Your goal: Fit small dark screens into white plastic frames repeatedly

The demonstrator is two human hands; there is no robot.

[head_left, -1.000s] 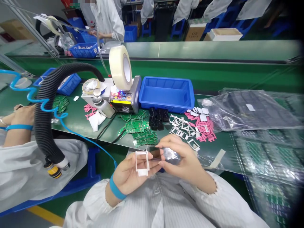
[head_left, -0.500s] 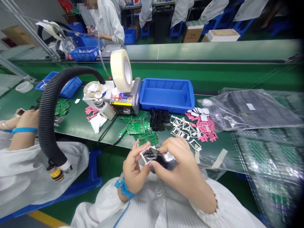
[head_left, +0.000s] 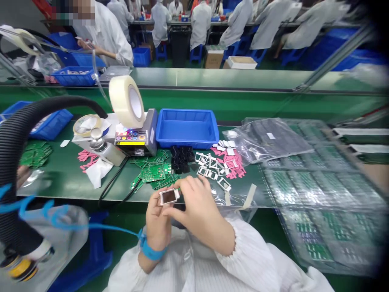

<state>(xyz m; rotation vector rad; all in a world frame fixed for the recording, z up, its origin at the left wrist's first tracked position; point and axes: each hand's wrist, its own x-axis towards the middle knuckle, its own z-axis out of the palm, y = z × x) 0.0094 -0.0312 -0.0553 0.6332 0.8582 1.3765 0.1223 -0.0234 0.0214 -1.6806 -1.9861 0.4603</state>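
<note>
A small white frame with a dark screen in it (head_left: 169, 197) is held just past the table's front edge. My left hand (head_left: 158, 221) wears a blue wrist strap and grips the frame from the left and below. Thumb and fingers of my right hand (head_left: 197, 211) close on its right side. Beyond my hands lie green circuit boards (head_left: 154, 172), black parts (head_left: 181, 159), loose white frames (head_left: 211, 164) and pink pieces (head_left: 238, 167), with white pads (head_left: 226, 146) behind them.
An empty blue bin (head_left: 187, 129) stands behind the parts. To its left are a tape roll (head_left: 127, 101), a control box (head_left: 135, 140) and a metal-topped bottle (head_left: 106, 151). A black hose (head_left: 12, 142) arches at left. Bagged boards (head_left: 322, 178) lie right.
The view has swung right, so the table's items appear further left. The frame has turned face-up, its dark screen now showing, and my right hand's grip has shifted along its edge.
</note>
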